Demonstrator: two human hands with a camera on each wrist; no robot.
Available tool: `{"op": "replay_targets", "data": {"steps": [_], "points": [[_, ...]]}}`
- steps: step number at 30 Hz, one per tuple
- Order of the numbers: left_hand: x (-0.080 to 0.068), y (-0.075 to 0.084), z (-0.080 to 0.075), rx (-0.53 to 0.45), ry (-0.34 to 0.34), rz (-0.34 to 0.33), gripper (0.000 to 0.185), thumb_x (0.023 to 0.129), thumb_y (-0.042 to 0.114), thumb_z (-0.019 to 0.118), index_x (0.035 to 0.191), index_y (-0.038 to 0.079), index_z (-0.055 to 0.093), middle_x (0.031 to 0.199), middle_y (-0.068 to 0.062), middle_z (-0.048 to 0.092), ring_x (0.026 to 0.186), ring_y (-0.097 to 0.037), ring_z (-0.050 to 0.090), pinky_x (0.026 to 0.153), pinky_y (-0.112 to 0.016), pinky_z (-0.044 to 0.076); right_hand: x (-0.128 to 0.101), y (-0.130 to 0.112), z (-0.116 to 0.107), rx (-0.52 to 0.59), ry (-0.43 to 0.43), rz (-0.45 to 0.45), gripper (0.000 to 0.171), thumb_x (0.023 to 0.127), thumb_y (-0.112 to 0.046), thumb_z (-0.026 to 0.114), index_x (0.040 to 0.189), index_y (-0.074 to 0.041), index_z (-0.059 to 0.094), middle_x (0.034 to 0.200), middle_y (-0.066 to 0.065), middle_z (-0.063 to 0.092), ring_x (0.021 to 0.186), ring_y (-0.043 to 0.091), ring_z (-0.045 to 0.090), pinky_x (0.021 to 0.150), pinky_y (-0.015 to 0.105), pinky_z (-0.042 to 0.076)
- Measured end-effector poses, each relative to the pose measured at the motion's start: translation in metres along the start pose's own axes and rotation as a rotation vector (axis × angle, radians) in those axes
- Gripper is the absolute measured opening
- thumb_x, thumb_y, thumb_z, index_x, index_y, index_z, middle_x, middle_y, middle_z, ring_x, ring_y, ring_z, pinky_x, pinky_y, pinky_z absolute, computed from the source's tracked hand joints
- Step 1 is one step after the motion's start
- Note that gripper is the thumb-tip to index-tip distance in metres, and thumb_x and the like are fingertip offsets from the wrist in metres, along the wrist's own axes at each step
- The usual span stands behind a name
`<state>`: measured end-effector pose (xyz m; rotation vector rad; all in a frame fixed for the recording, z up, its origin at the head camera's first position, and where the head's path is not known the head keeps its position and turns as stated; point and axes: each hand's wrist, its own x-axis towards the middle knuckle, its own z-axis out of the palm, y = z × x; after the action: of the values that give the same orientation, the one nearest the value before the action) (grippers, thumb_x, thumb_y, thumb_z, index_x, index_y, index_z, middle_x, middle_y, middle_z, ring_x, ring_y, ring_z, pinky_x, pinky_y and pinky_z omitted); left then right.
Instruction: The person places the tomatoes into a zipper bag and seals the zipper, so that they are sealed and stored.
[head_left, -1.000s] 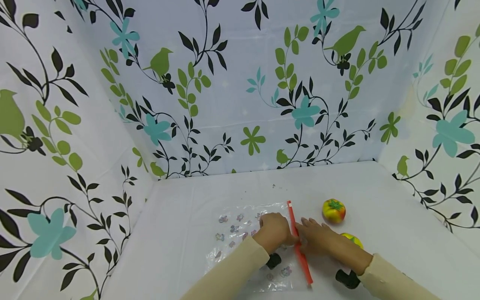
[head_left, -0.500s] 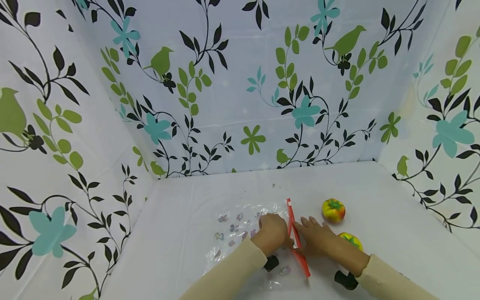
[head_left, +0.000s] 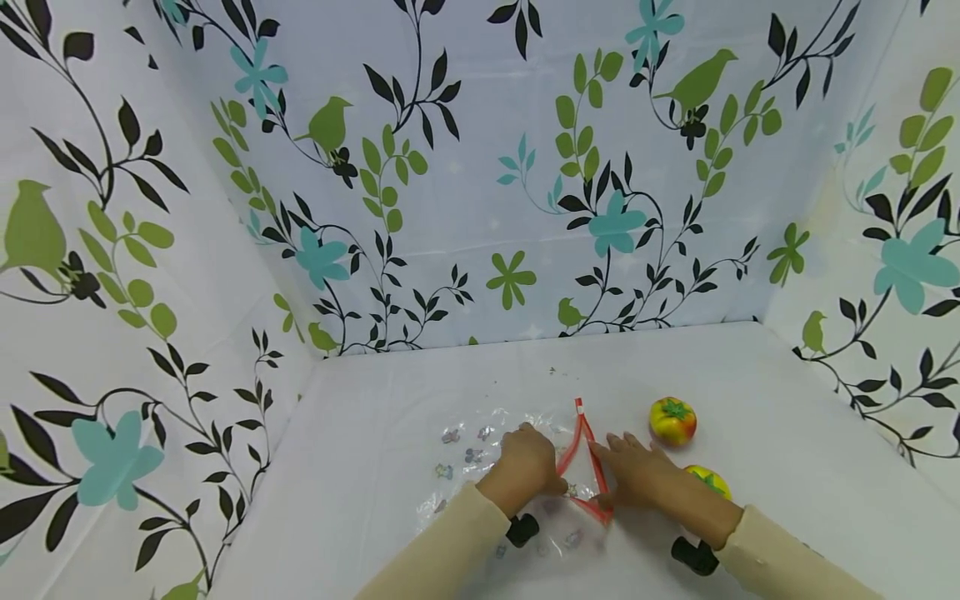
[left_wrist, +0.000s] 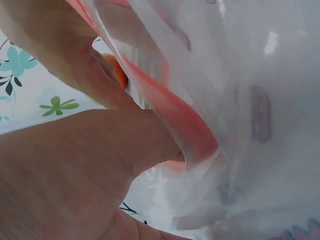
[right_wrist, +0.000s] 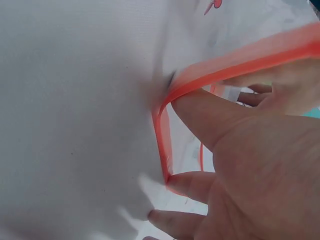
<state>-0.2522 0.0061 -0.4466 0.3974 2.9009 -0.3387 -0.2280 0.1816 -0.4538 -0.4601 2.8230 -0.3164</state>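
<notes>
A clear plastic zip bag with small printed figures and a red zip edge lies on the white table in the head view. Its mouth stands parted into a red-rimmed gap. My left hand pinches the left side of that mouth; in the left wrist view its thumb goes behind the red strip. On the opposite side, my right hand rests with fingers spread and straight. Its thumb and a fingertip touch the red edge in the right wrist view. Left fingertips are mostly hidden.
A yellow-red toy fruit with a green top sits beyond my right hand. Another yellow one is partly hidden behind my right forearm. A patterned cloth hangs along the back and sides of the white table.
My left hand has moved left, drawing one side of the red edge away from the other. The bag's mouth has widened. My right hand has stayed nearly in place.
</notes>
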Motion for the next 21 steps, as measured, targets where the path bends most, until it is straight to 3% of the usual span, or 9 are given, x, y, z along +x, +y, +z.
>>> {"op": "replay_targets", "data": {"steps": [4,9,16,21], "points": [[-0.002,-0.012,0.003,0.002,0.011,0.009,0.067,0.077,0.066,0.073,0.103,0.004,0.074,0.092,-0.01,0.055,0.083,-0.023,0.056,0.084,-0.04,0.05,-0.001,-0.001,-0.002,-0.019,0.011,-0.003,0.082,0.078,-0.043,0.084,0.144,-0.006,0.053,0.147,0.027,0.043,0.136,0.052,0.033,0.103,0.074,0.022],[-0.006,-0.024,0.005,-0.045,0.016,0.004,0.068,0.078,0.065,0.072,0.103,0.002,0.074,0.095,-0.011,0.059,0.088,-0.023,0.057,0.084,-0.044,0.052,0.002,0.0,-0.001,-0.054,0.026,0.007,0.079,0.077,-0.04,0.086,0.142,-0.008,0.056,0.148,0.026,0.043,0.136,0.052,0.033,0.102,0.075,0.022],[-0.009,-0.038,0.009,-0.215,-0.019,0.02,0.051,0.081,0.058,0.072,0.07,0.009,0.067,0.076,-0.004,0.056,0.073,-0.019,0.05,0.075,-0.039,0.05,0.004,-0.001,-0.001,-0.069,0.036,-0.003,0.077,0.075,-0.04,0.087,0.14,-0.009,0.058,0.148,0.026,0.043,0.136,0.052,0.034,0.102,0.075,0.023],[-0.01,-0.045,0.007,-0.244,-0.036,0.007,0.054,0.082,0.06,0.072,0.088,0.006,0.073,0.078,-0.004,0.058,0.07,-0.02,0.052,0.074,-0.038,0.051,0.004,-0.002,-0.001,-0.075,0.051,-0.017,0.075,0.076,-0.039,0.086,0.139,-0.009,0.058,0.147,0.025,0.045,0.135,0.05,0.036,0.102,0.074,0.024]]}}
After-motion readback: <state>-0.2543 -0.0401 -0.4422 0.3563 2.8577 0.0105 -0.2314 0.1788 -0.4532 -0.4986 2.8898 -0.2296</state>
